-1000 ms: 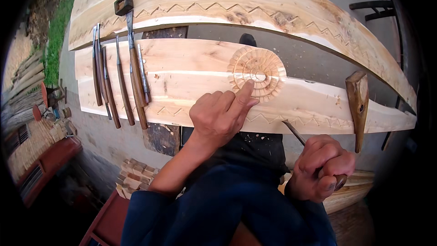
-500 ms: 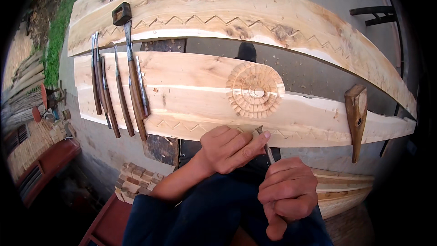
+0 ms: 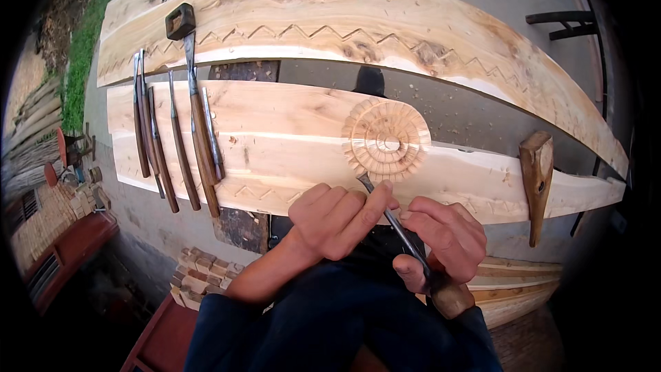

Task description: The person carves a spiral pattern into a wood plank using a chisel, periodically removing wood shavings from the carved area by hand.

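Now I am carving: my right hand (image 3: 441, 241) is wrapped around the wooden handle of the gouge (image 3: 403, 231), and my left hand (image 3: 337, 220) pinches its steel shank low down, steering. The blade tip seems to meet the lower rim of the carved rosette (image 3: 385, 139) on the near plank (image 3: 275, 138). Next comes a short, controlled push along that rim. Spare chisels (image 3: 175, 138) lie to the left, a mallet (image 3: 537, 179) to the right.

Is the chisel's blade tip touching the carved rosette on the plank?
Touching. The head view shows the chisel tip meeting the lower edge of the carved rosette, with no gap visible.
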Demonstrator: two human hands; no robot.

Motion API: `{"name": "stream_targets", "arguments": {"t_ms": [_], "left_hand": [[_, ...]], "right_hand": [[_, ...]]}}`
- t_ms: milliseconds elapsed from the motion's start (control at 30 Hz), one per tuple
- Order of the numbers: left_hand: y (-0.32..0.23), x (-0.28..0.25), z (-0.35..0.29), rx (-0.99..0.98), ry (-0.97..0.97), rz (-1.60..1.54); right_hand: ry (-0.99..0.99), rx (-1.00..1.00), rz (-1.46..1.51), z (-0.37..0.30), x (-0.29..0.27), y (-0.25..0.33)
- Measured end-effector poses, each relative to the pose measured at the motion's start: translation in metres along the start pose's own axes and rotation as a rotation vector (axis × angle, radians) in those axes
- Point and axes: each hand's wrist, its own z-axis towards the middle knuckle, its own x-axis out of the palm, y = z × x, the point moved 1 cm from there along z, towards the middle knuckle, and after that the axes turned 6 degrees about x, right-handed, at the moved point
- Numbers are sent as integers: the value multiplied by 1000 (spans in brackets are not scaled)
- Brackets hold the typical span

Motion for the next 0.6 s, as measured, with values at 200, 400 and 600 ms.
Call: {"name": "stream_targets", "arguments": {"t_ms": [200,400,600], "left_hand": [[12,18,1,-16,-34,-31],[16,26,8,4,-17,-105],[18,28,12,-11,122,-113]], "right_hand": [[20,22,22,-21,21,-17],[-40,124,85,-27,29,-23],[-84,147,238,-42,38,-46]]}}
